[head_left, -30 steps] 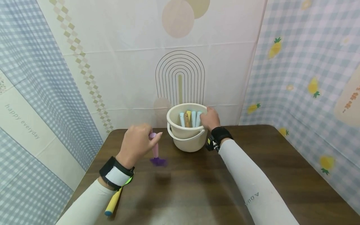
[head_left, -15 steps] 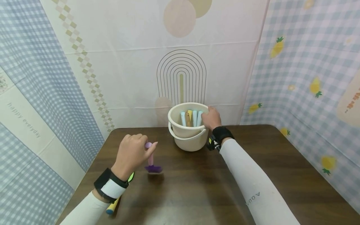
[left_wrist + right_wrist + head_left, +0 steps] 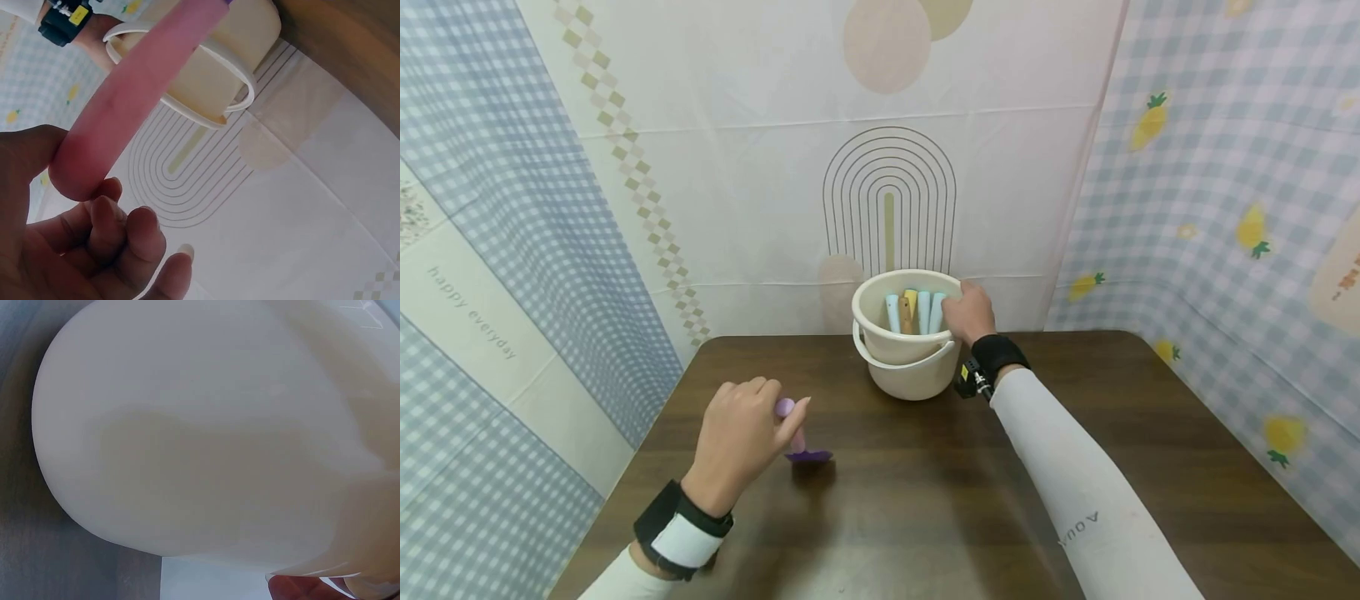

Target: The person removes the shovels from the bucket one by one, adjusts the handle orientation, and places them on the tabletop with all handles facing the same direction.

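My left hand [image 3: 737, 437] pinches the end of the pink handle [image 3: 137, 94] of a tool between thumb and fingers. Its purple head [image 3: 808, 457] points down, close over the table; the head's full shape is hidden at this angle. My right hand [image 3: 970, 312] grips the right rim of a cream bucket [image 3: 910, 381] at the back of the table. Several handles stand inside it, light blue [image 3: 892, 313], yellow and brown. The bucket's white carrying handle hangs across its front. In the right wrist view, the bucket's wall [image 3: 187, 456] fills most of the picture.
The dark wooden table [image 3: 880, 517] reaches back to a printed cloth [image 3: 760, 208] hung behind the bucket. Checked cloths hang at the left [image 3: 587, 333] and right [image 3: 1210, 275] sides.
My left hand has moved left and toward me, lowering the pink-handled tool. A yellow-handled thing on the table is now hidden behind my left wrist. My right hand keeps its grip on the bucket.
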The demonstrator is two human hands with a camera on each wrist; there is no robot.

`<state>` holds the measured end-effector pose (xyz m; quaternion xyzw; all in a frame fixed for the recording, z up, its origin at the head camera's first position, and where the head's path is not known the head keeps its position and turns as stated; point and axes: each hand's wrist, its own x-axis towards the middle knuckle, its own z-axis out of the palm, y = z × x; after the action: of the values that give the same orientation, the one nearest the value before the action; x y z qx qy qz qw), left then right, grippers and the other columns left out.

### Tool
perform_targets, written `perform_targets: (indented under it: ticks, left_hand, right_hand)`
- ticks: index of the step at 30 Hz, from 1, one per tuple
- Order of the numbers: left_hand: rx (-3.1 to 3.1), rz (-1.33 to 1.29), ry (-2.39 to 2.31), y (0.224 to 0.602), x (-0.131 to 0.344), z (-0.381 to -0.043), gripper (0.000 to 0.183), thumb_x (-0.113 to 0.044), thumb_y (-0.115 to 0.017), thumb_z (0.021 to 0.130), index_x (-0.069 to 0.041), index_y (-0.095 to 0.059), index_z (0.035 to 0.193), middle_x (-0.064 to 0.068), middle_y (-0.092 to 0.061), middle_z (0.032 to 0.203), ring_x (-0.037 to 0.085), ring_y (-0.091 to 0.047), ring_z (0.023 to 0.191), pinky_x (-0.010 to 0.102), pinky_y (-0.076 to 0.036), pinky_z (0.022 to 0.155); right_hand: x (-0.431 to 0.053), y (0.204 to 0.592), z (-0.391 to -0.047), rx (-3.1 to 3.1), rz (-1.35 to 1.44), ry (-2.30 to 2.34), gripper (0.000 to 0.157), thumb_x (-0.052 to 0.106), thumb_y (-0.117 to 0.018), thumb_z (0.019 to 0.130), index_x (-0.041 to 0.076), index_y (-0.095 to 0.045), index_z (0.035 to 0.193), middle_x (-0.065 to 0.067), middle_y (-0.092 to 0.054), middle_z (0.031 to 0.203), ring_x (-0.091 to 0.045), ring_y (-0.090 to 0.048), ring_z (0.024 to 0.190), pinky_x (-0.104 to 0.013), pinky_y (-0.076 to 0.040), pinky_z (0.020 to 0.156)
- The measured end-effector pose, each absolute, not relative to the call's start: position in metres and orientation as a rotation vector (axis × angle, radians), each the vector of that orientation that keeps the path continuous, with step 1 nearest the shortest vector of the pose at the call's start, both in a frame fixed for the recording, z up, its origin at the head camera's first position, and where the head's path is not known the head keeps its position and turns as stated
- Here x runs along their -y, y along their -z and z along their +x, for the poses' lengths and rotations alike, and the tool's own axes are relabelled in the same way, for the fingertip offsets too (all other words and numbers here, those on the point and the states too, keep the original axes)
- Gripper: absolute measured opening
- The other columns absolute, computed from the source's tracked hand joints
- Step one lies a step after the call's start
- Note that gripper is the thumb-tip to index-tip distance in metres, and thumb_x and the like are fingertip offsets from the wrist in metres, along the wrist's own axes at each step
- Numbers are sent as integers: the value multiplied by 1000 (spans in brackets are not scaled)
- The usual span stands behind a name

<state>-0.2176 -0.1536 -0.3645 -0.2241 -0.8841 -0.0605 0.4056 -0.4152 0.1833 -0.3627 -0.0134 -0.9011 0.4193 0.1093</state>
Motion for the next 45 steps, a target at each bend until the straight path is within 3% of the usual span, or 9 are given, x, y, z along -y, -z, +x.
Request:
perform_targets:
  ticks: [5, 19, 22, 26, 32, 34, 37, 40, 45]
  left_hand:
    - [2199, -562, 153, 372, 157, -206, 43, -36, -72, 90, -8, -52, 64, 1, -48, 55, 21, -51, 50, 42, -50, 60]
    - [2165, -536, 176, 381, 157, -168, 56, -53, -52, 99, -12, -48, 61, -6, -39, 51, 12, -41, 45, 44, -50, 65]
    - [2170, -525, 142, 383, 156, -161, 55, -51, -63, 93, -14, -42, 59, -8, -34, 50, 10, -37, 44, 43, -50, 63]
    - [2166, -511, 112, 388, 155, -155, 51, -41, -74, 81, -15, -37, 58, -7, -32, 49, 13, -36, 41, 42, -46, 60]
    - [2140, -492, 60, 406, 152, -153, 60, -47, -40, 105, -13, -41, 56, -2, -36, 44, 19, -39, 37, 40, -38, 53]
    - [2155, -491, 53, 412, 153, -152, 58, -47, -51, 102, -13, -41, 56, -2, -36, 42, 19, -40, 36, 39, -37, 52]
    - [2198, -476, 28, 419, 153, -149, 54, -44, -81, 78, -13, -42, 56, -2, -37, 42, 19, -42, 37, 36, -33, 50]
    - [2249, -450, -3, 425, 151, -146, 57, -40, -95, 57, -13, -44, 57, -2, -39, 42, 19, -44, 37, 34, -30, 48]
    - [2397, -370, -25, 432, 143, -141, 51, -37, -93, 60, -11, -50, 61, 1, -43, 45, 21, -49, 41, 36, -34, 48]
  right_hand:
    - [-183, 361, -415, 2631, -29, -1215, 46, 15, -47, 93, -5, -57, 134, -21, -58, 110, -34, -53, 95, -45, -47, 88]
    - [-182, 359, -416, 2638, -53, -1241, 65, 19, -46, 96, -4, -38, 156, -26, -51, 151, -39, -53, 123, -53, -43, 113]
    - [-182, 358, -418, 2649, -59, -1237, 65, 21, -46, 97, -2, -38, 157, -24, -50, 153, -36, -53, 125, -51, -43, 114]
    - [-181, 359, -419, 2641, -49, -1232, 53, 22, -47, 98, -2, -52, 145, -23, -60, 134, -34, -55, 111, -49, -48, 102]
    - [-181, 362, -415, 2626, -52, -1241, 39, 22, -48, 97, -1, -59, 127, -17, -59, 112, -31, -53, 97, -43, -46, 87]
    - [-181, 362, -415, 2617, -48, -1246, 39, 23, -49, 97, -1, -59, 126, -16, -57, 110, -31, -53, 95, -42, -45, 85]
    - [-180, 363, -414, 2611, -41, -1261, 37, 22, -49, 98, -2, -60, 123, -17, -57, 107, -31, -53, 93, -41, -45, 82]
    - [-180, 364, -414, 2619, -45, -1261, 36, 22, -49, 98, -1, -60, 123, -15, -56, 107, -30, -53, 93, -41, -45, 83]
    - [-180, 363, -415, 2627, -47, -1238, 42, 22, -48, 98, -1, -59, 131, -17, -60, 115, -31, -55, 100, -44, -48, 90]
